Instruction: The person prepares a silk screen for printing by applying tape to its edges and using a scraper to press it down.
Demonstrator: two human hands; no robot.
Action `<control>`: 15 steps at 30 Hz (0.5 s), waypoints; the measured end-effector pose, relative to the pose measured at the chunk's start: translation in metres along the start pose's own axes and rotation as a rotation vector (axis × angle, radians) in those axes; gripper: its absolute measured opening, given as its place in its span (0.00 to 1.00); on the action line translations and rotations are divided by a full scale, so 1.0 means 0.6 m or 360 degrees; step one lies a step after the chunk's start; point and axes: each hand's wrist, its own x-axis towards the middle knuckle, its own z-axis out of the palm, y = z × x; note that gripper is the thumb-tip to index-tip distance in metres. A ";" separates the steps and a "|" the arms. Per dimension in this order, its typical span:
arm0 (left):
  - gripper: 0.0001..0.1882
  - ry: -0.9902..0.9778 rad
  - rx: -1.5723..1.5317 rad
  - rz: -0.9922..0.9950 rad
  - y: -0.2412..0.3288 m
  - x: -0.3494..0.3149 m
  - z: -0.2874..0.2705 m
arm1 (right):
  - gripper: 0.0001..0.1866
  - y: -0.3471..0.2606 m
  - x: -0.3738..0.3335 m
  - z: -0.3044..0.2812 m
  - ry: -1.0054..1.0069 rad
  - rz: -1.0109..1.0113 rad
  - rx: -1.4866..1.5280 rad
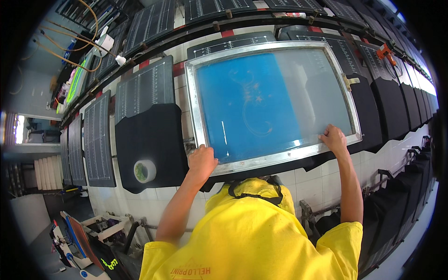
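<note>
A framed screen (273,100) stretches ahead of left hand (202,161) and right hand (334,139), both gripping its near corners, silvery-rimmed, blue at left, translucent grey at right

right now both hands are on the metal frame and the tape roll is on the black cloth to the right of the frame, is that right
Not quite: the tape roll is to the left of the metal frame, as the head view shows. It does lie on black cloth, and the left hand and right hand are on the frame.
</note>
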 end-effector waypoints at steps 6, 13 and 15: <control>0.18 0.0030 -0.0037 0.0047 -0.007 -0.001 -0.007 | 0.18 -0.001 -0.003 0.004 0.0134 -0.0063 0.0040; 0.15 0.0075 -0.0033 0.0076 -0.016 -0.003 0.005 | 0.16 0.007 -0.003 0.010 0.0199 -0.0121 0.0108; 0.16 0.0091 -0.0058 0.0120 -0.017 -0.001 0.006 | 0.15 0.020 -0.004 0.008 0.0221 -0.0100 0.0161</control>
